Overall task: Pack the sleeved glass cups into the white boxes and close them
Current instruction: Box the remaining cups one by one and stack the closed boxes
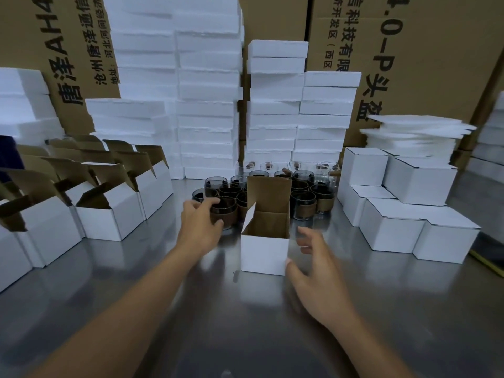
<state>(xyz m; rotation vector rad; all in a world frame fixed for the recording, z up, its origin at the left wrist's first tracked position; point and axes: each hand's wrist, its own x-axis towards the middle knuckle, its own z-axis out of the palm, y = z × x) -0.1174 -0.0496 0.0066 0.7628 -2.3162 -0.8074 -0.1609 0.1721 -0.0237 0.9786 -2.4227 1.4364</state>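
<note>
An open white box (pixel 264 252) with a brown inside stands in the middle of the steel table, lid flap upright. Behind it is a cluster of several dark glass cups (pixel 308 199) with brown sleeves. My left hand (pixel 200 223) reaches to the nearest sleeved cup (pixel 225 212) left of the box, with fingers curled round its rim and side. My right hand (pixel 316 271) hovers just right of the box with fingers spread and relaxed, the thumb near the box's lower right corner, holding nothing.
Open white boxes (pixel 109 211) stand in rows at the left. Closed white boxes (pixel 403 203) are stacked at the right. White foam blocks (pixel 207 105) and foam sheets (pixel 414 135) pile up behind, before large cardboard cartons (pixel 436 50).
</note>
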